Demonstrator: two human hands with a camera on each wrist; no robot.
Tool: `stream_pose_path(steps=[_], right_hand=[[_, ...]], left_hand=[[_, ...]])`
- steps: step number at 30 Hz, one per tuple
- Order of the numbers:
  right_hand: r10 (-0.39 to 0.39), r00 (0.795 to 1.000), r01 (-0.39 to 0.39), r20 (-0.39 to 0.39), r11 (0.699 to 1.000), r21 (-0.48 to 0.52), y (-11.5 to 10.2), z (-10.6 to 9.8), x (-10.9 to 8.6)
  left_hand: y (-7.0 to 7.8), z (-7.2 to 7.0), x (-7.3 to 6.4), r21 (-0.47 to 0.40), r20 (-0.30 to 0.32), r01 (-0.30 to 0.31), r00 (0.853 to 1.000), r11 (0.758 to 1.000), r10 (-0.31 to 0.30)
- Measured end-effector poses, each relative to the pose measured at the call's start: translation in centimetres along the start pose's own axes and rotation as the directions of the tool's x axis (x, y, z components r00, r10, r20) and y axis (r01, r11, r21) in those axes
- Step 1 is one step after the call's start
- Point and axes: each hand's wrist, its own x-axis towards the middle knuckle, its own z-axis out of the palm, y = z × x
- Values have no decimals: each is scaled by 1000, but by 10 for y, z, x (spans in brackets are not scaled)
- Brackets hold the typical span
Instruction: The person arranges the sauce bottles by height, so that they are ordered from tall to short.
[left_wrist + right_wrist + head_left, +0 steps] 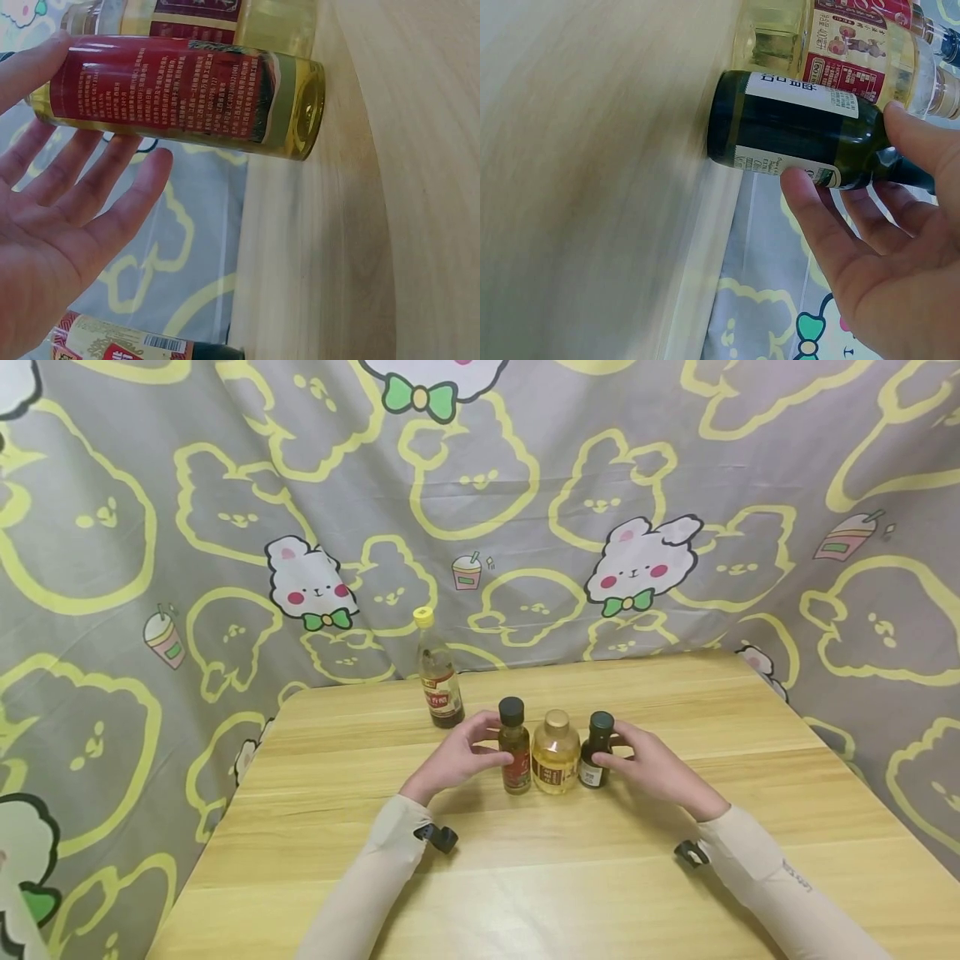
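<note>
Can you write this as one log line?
left hand: around red-labelled bottle | right hand: around dark green bottle | between them: gold-capped bottle | standing apart: yellow-capped bottle

left grip (454, 758), right grip (656, 768) — both curved inward

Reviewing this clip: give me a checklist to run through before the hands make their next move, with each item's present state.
1. Each hand at a bottle: ok. The left hand is at the red-label bottle, the right hand at the dark bottle.
2. Grip firm: cannot tell. Pressure does not show.
3. Row upright: ok. Both stand upright with the golden-capped bottle between them.
4. Caps on: ok. All four bottles look capped.
5. Tall bottle in the row: not ok. It stands apart, farther back to the left.
</note>
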Motion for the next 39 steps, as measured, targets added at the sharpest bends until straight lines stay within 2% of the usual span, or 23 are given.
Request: stream_pose_path(steps=[5, 11, 14, 25, 29, 39], right_hand=[[-4, 1000, 4, -2, 1000, 1, 1, 1, 0], [-5, 1000, 5, -3, 1000, 1, 2, 1, 0], [-5, 1000, 5, -2, 1000, 0, 1, 1, 0], [-3, 1000, 3, -4, 1000, 1, 0, 1, 0], [-5, 1000, 5, -5, 1000, 4, 0, 1, 1], [4, 1000, -4, -3, 1000, 4, 1, 2, 0]], left_hand=[[-3, 0, 1, 9, 2, -11, 1000, 1000, 11], [-25, -1, 8, 42, -3, -4, 1000, 999, 4], [-31, 0, 9, 54, -21, -4, 1000, 999, 5], [-34, 3, 8, 124, -136, 14, 991, 992, 3], [-35, 2, 8, 157, -184, 9, 983, 988, 20], [-36, 0, 10, 221, -287, 41, 958, 975, 25]])
